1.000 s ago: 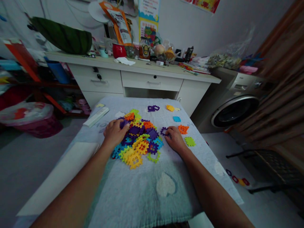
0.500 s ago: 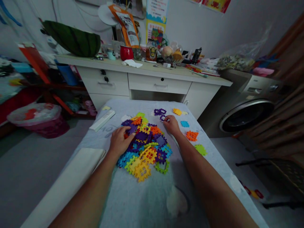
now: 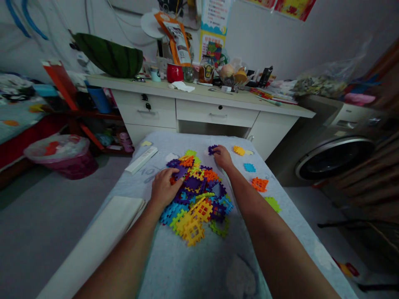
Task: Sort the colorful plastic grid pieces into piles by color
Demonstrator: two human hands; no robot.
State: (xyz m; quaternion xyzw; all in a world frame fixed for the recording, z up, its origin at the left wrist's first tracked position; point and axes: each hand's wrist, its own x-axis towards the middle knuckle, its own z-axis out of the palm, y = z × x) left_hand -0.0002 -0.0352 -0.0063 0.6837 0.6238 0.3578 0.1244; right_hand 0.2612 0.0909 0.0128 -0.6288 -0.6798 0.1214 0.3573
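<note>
We take the heap of toothed plastic pieces point(image 3: 199, 194), on the cloth-covered table point(image 3: 174, 270), as our clock centre. At ten o'clock lies a white box point(image 3: 141, 160). At nine o'clock the left hand point(image 3: 164, 187) rests at the heap's edge, thumb apart from the fingers, over a flat purple piece point(image 3: 181, 172); we cannot tell whether it grips. At one o'clock lie the set-apart purple pieces point(image 3: 212, 149), with the right hand point(image 3: 223, 157) bent over them, fingertips touching; whether they pinch one we cannot confirm.

Farther right, well apart from the heap, we note a yellow piece point(image 3: 239, 150) between one and two o'clock, a blue piece point(image 3: 249, 167) at two, an orange piece point(image 3: 259, 184) at three and a green piece point(image 3: 273, 204) just past three. We judge the separating to be at an early stage: five colour spots are started, while most pieces lie mixed in the heap.

Count: one box; heap overlapping, total not countable, though two yellow windowed pieces point(image 3: 193, 231) show plainly; purple spot partly hidden, number uncertain; yellow, blue, orange and green, one visible each, possible stacking unverified.
</note>
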